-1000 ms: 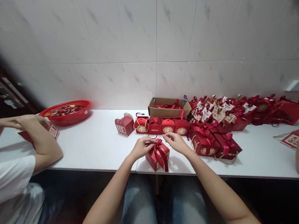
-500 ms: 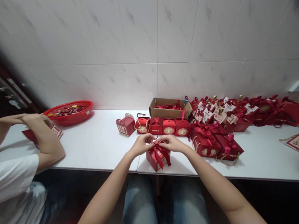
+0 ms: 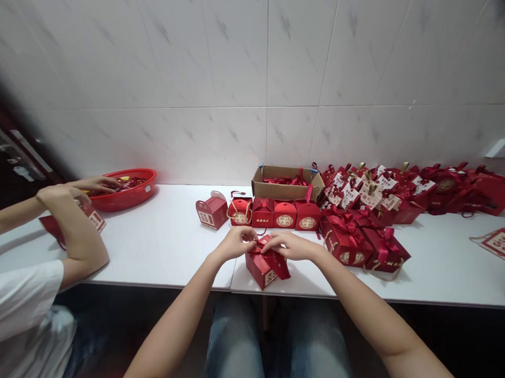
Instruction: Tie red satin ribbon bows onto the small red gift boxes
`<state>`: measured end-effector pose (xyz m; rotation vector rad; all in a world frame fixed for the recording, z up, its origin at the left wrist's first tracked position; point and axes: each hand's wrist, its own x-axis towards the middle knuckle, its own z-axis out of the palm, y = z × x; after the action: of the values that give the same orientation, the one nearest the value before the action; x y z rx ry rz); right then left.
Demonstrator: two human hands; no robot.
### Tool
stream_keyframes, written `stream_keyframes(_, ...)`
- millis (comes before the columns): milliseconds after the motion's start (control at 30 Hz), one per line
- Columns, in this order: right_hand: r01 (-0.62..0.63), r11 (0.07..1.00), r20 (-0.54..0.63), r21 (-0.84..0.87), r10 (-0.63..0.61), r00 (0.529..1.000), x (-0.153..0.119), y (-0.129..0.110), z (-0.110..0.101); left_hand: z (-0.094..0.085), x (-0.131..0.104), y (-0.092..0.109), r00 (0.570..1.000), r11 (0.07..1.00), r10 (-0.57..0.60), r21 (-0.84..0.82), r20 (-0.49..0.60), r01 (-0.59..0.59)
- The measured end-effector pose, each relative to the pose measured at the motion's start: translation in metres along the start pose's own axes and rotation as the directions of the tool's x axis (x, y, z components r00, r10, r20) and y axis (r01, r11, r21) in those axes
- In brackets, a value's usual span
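A red gift box (image 3: 258, 269) stands near the table's front edge, right before me. On its top lies a dark red satin ribbon (image 3: 279, 265), its tails hanging over the right side. My left hand (image 3: 235, 243) pinches the ribbon at the top left of the box. From the right, my right hand (image 3: 289, 245) has its thumb and fingers closed on the ribbon near the knot. The fingers partly cover the knot, so its exact shape is hidden.
Behind stand small red boxes (image 3: 285, 214) in a row and a cardboard box (image 3: 286, 189) of ribbons. Finished ribboned boxes (image 3: 385, 249) and tagged gift boxes (image 3: 375, 190) crowd the right. At left, a co-worker's hand (image 3: 102, 184) reaches into a red basin (image 3: 144, 193) of small packets.
My right hand has shifted slightly left over the ribbon, and the ribbon's tails now lie bunched to the right. The co-worker's hand has moved into the basin.
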<state>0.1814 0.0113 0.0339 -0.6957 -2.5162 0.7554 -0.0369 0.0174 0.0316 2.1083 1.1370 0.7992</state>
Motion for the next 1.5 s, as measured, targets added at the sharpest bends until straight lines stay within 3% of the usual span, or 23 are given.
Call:
stream_keyframes(133,-0.047,0.991,-0.202,0.127,0.072,0.977,0.0,0.001,0.003,0.0,-0.004,-0.001,0.997,0.996,0.062,0.056,0.052,-0.065)
stream_keyframes(233,-0.128,0.977,-0.273,0.169,0.171,0.947,0.002,0.004,0.005,-0.001,-0.005,0.001,0.991,0.99,0.08,0.106,0.109,-0.091)
stream_keyframes(433,-0.162,0.964,-0.313,0.211,0.224,0.923,0.004,0.01,0.01,0.005,-0.002,0.001,0.991,1.0,0.024,0.006,0.132,-0.025)
stream_keyframes(567,-0.125,0.982,-0.304,0.143,0.164,0.938,0.002,0.012,0.012,0.013,-0.001,-0.008,0.993,0.995,-0.077,-0.061,0.087,0.083)
stream_keyframes(700,-0.1,0.989,-0.297,0.106,0.127,0.946,0.001,0.011,0.013,0.017,-0.002,-0.016,0.991,0.974,-0.091,-0.2,0.099,0.11)
stream_keyframes(833,-0.13,0.972,-0.336,0.198,0.192,0.922,0.0,0.006,0.014,0.019,-0.003,-0.015,0.992,0.953,-0.103,-0.281,0.066,0.118)
stream_keyframes(967,-0.166,0.937,-0.355,0.308,0.275,0.893,-0.001,0.005,0.018,0.027,-0.003,-0.009,0.991,0.928,-0.125,-0.361,-0.055,0.097)
stream_keyframes(1200,-0.17,0.906,-0.459,0.387,0.349,0.817,0.001,0.019,0.027,0.045,-0.002,-0.004,0.952,0.888,-0.243,-0.436,-0.183,0.143)
stream_keyframes(1500,-0.183,0.804,-0.419,0.566,0.471,0.776,0.001,0.03,0.033,0.048,-0.003,-0.002,0.97,0.867,-0.192,-0.49,-0.151,0.095)
